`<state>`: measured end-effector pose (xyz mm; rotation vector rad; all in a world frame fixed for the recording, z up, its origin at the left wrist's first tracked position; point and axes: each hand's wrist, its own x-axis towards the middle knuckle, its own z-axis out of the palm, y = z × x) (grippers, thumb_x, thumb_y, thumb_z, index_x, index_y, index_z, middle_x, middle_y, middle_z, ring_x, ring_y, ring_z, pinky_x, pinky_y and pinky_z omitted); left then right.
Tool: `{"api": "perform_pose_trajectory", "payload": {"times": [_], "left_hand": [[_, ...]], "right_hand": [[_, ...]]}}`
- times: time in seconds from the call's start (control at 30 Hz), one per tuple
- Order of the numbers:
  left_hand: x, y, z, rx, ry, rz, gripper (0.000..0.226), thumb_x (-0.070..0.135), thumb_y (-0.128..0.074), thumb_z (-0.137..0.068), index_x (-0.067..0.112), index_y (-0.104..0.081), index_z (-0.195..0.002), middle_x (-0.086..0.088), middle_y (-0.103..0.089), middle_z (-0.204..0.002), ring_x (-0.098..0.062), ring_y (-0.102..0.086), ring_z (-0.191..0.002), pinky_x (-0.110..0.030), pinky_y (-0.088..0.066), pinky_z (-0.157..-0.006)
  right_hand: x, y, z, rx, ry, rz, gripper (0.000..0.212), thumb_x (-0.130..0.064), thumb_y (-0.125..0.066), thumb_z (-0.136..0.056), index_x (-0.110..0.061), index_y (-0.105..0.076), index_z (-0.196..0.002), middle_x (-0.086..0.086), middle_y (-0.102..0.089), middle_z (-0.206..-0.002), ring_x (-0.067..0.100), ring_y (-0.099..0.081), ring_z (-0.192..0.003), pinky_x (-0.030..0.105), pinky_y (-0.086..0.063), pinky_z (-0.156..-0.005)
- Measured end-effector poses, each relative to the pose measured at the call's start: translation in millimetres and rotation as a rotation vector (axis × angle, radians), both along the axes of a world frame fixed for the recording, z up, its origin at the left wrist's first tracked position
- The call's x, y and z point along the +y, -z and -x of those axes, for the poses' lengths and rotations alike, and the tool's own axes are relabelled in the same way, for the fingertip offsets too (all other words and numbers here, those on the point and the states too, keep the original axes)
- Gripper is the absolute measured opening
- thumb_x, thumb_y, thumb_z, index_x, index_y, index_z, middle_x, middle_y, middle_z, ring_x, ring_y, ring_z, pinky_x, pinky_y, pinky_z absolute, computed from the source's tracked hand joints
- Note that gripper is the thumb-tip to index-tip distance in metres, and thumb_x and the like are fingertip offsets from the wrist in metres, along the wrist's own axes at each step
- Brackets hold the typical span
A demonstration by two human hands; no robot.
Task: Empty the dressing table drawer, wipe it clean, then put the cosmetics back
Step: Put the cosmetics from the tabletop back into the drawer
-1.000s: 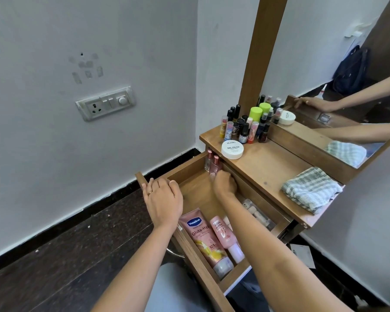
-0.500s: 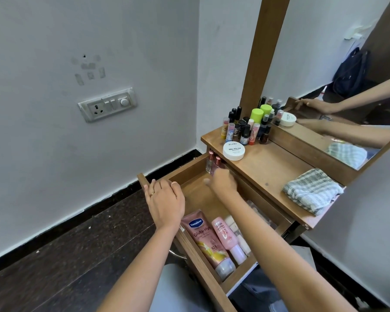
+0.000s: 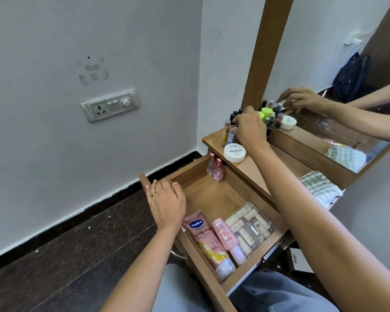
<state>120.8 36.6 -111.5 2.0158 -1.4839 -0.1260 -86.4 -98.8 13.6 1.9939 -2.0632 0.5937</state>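
The wooden drawer [image 3: 212, 199] of the dressing table is pulled out. My left hand [image 3: 167, 203] grips its front edge. Inside lie a pink Vaseline tube [image 3: 203, 235], a small pink bottle [image 3: 225, 237] and a clear case of small tubes [image 3: 250, 224]. Two perfume bottles [image 3: 217, 170] stand in the back corner. My right hand [image 3: 250, 129] is up on the tabletop [image 3: 252, 170], with its fingers curled over a cluster of small bottles [image 3: 226, 129] and the thumb against one of them. A white nail polish jar [image 3: 234, 153] sits just in front of that cluster.
A checked cloth [image 3: 320, 188] lies folded on the right of the tabletop. The mirror [image 3: 324, 86] rises behind the bottles and reflects my hand. A wall socket [image 3: 109, 105] is on the left wall, above the dark floor.
My right hand has left the back of the drawer and risen to the bottles on the tabletop. The clear case is now uncovered. My left hand has stayed on the drawer front.
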Motion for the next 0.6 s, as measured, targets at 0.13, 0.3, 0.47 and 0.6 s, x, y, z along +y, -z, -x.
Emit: {"api": "perform_pose_trajectory", "payload": {"times": [0.13,0.3,0.47,0.6], "left_hand": [[0.2,-0.1,0.1,-0.009,0.002,-0.006,0.051,0.031,-0.026,-0.095,0.004,-0.068,-0.107,-0.013,-0.067,-0.118,-0.027,-0.049,-0.129,-0.041,-0.019,-0.118],[0.5,0.2,-0.4,-0.013,-0.001,-0.005,0.052,0.031,-0.025,-0.095,0.004,-0.068,-0.106,-0.013,-0.068,-0.116,-0.027,-0.049,-0.128,-0.041,-0.019,-0.117],[0.0,-0.2,0.0,0.0,-0.001,0.006,0.052,0.031,-0.025,-0.094,0.004,-0.068,-0.107,-0.014,-0.067,-0.117,-0.028,-0.049,-0.128,-0.041,-0.018,-0.117],[0.0,-0.6,0.9,0.011,-0.005,0.007,0.052,0.03,-0.025,-0.094,0.004,-0.067,-0.11,-0.013,-0.067,-0.119,-0.027,-0.047,-0.13,-0.04,-0.017,-0.118]], "right_hand": [[-2.8,1.4,0.2,-0.002,-0.01,-0.005,0.016,-0.015,-0.065,-0.088,-0.006,-0.07,-0.101,0.012,-0.053,-0.108,0.027,-0.052,-0.1,0.032,-0.042,-0.069],[-0.8,-2.8,-1.5,-0.062,-0.06,-0.037,0.016,-0.015,-0.066,-0.087,-0.003,-0.07,-0.096,0.013,-0.054,-0.109,0.027,-0.054,-0.1,0.033,-0.047,-0.073],[24.0,-23.4,-14.6,-0.233,-0.181,0.09,0.014,-0.016,-0.067,-0.083,-0.006,-0.07,-0.091,0.008,-0.054,-0.103,0.02,-0.054,-0.094,0.027,-0.043,-0.07],[46.3,-11.0,-48.7,-0.246,-0.269,-0.051,0.016,-0.023,-0.067,-0.081,-0.011,-0.068,-0.092,0.002,-0.052,-0.106,0.018,-0.057,-0.086,0.025,-0.044,-0.066]]}}
